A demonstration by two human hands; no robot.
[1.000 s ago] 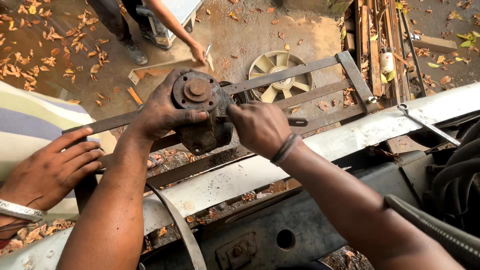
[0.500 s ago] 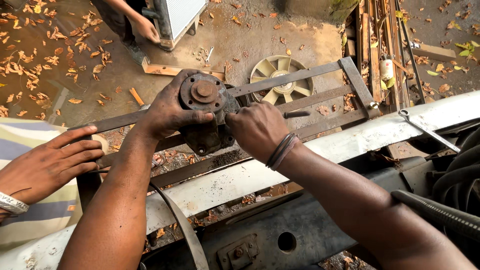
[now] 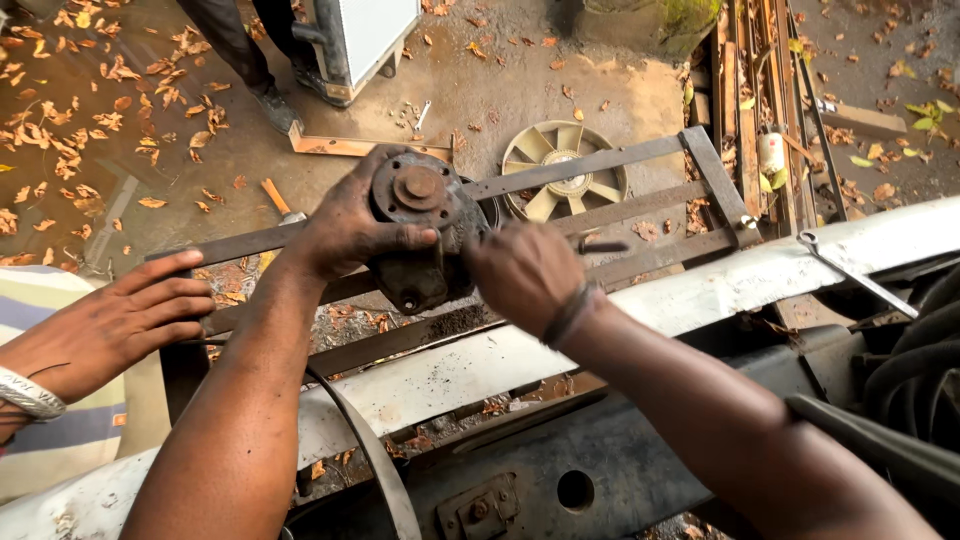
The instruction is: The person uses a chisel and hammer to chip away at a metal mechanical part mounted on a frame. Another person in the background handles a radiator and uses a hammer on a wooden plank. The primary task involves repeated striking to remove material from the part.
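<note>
The white-painted vehicle frame rail (image 3: 700, 300) runs across the view; everything else is placed from it. Just beyond it lies a rusty flat-bar grille frame (image 3: 600, 165), and on the ground past that sits a cream plastic fan (image 3: 565, 180) among dry leaves. Farther off stands a white box-like unit (image 3: 375, 35) beside another person's legs. At the rail's near left end, a co-worker's hand (image 3: 120, 320) with a metal bangle rests flat, fingers spread, on the grille bar.

The greasy cast pump housing (image 3: 425, 245) with its round flange hub is held above the grille bars, just beyond the rail. The left hand (image 3: 345, 225) wraps around its left side, thumb laid across the front, gripping it firmly. The right hand (image 3: 520, 275) is closed in a fist around a dark tool (image 3: 595, 245) whose end sticks out to the right, pressed against the housing's right side.

This looks like the step of working a fastener on the housing. The next move would call for a steady hold from the left hand while the right turns the tool.
</note>
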